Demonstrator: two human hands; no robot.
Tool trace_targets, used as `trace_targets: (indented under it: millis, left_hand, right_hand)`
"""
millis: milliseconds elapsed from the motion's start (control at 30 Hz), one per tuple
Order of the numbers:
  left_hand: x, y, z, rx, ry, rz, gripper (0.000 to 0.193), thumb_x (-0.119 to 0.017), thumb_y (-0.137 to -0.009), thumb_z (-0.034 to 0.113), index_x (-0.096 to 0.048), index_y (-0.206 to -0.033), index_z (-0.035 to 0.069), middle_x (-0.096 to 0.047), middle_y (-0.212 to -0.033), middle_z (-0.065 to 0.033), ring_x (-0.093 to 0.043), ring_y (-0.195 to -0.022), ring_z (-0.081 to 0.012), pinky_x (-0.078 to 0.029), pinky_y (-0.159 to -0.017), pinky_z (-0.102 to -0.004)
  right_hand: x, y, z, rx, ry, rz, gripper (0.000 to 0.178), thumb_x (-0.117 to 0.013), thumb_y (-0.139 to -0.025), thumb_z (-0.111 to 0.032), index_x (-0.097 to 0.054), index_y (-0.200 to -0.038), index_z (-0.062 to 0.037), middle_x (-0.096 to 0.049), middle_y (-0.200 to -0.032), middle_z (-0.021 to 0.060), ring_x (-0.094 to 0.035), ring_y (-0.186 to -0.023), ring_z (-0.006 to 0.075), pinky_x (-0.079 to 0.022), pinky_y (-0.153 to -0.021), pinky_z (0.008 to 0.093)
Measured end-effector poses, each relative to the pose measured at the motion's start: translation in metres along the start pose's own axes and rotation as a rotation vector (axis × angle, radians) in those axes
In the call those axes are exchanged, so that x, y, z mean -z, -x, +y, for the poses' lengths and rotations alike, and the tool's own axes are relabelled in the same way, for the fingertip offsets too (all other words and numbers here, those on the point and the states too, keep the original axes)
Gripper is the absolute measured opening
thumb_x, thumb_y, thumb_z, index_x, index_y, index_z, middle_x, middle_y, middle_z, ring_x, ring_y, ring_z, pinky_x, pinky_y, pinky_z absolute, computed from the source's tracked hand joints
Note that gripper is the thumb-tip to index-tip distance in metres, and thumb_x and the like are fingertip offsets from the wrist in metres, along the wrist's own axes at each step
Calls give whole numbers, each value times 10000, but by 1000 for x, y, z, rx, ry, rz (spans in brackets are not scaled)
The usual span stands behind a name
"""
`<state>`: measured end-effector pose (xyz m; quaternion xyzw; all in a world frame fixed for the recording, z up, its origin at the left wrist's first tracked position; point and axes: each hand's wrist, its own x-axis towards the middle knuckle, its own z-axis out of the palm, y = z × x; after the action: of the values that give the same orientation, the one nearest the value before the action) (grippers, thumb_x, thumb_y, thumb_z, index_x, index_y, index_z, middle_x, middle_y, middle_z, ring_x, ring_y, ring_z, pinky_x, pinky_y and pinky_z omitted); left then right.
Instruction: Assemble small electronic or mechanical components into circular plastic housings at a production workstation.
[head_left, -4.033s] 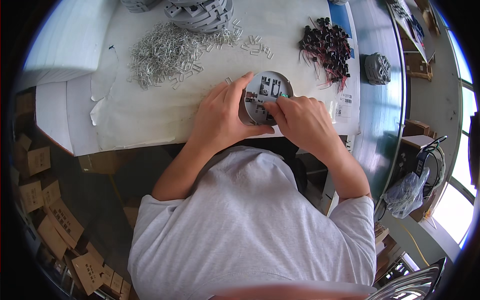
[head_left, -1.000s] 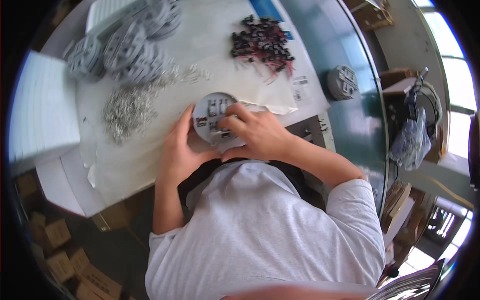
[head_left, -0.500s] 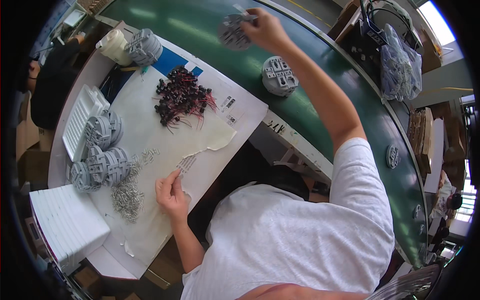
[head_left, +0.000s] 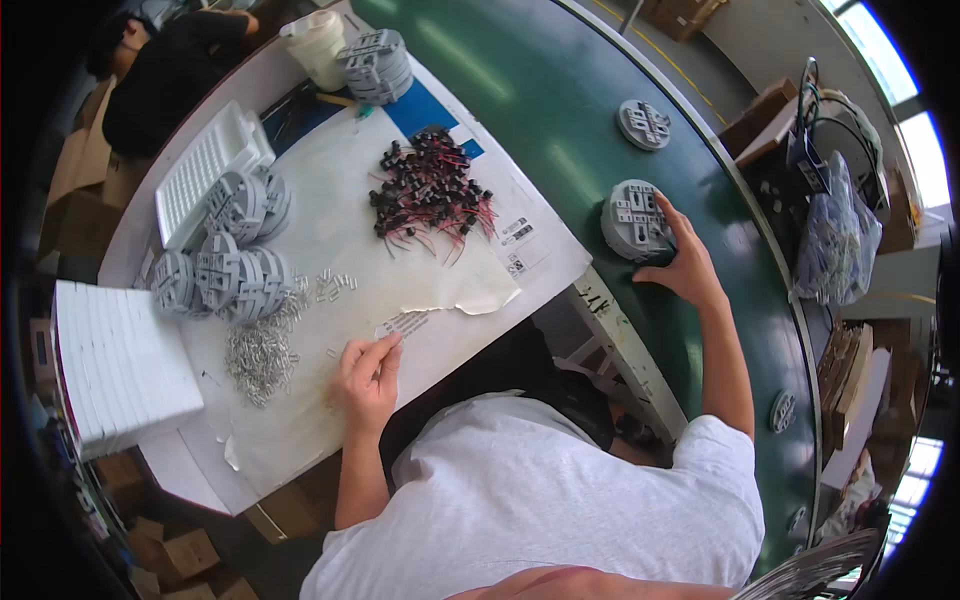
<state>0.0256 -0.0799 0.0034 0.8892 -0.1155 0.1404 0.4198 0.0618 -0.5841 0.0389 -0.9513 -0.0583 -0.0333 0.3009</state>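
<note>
My right hand [head_left: 688, 265] is at a stack of round grey plastic discs [head_left: 632, 222] on the green belt. Its fingers reach along the stack's right edge, while the thumb is spread apart near the lower edge. Farther along the belt lies a single grey disc [head_left: 645, 125], flat and out of my hand. My left hand [head_left: 368, 385] is over the near edge of the paper-covered table [head_left: 330, 210], thumb and forefinger pinched together. Whatever is between those fingertips, if anything, is too small to make out. Left of it lies a heap of small metal pieces [head_left: 262, 362].
Black parts with red wires [head_left: 428, 192] are piled mid-table. More grey discs [head_left: 240, 275] stand at the left beside a white tray [head_left: 205, 180] and white foam sheets [head_left: 120, 365]. A cup [head_left: 315, 48] stands at the back. Another person [head_left: 165, 85] sits far left.
My right hand has let go of the grey disc, now lying on the belt, and has come back nearer to the stack. The left hand stays pinched. The view has shifted.
</note>
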Motion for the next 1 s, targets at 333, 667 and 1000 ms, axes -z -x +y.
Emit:
trace_targets:
  millis: [333, 667, 1000]
  left_hand:
    - [6, 5, -1, 37, 73, 46, 147, -791, -930, 23, -816, -1068, 64, -637, -822, -50, -599, -655, -144, -466, -573, -282]
    - [15, 3, 6, 28, 149, 70, 159, -803, -900, 10, -812, -1054, 49, -662, -837, -67, -643, -687, -177, -502, -616, -299]
    - [71, 43, -23, 157, 282, 154, 193, -843, -892, 63, -811, -1082, 44, -737, -931, -86, -689, -768, -208, -549, -705, -315]
  right_hand:
    - [-52, -178, -18, -64, -114, 148, 879, -977, -714, -351, -498, -1395, -69, -700, -1314, 217, -673, -1242, 340, -492, -1101, 427]
    - [-192, -279, -244, 482, 123, -200, 920, -947, -717, -513, -532, -1426, -99, -704, -1288, 231, -680, -1195, 422, -542, -1017, 461]
    - [-190, -274, -265, 523, 125, -137, 207, -794, -943, -260, -801, -1104, -130, -747, -1041, 94, -727, -901, 256, -572, -798, 388]
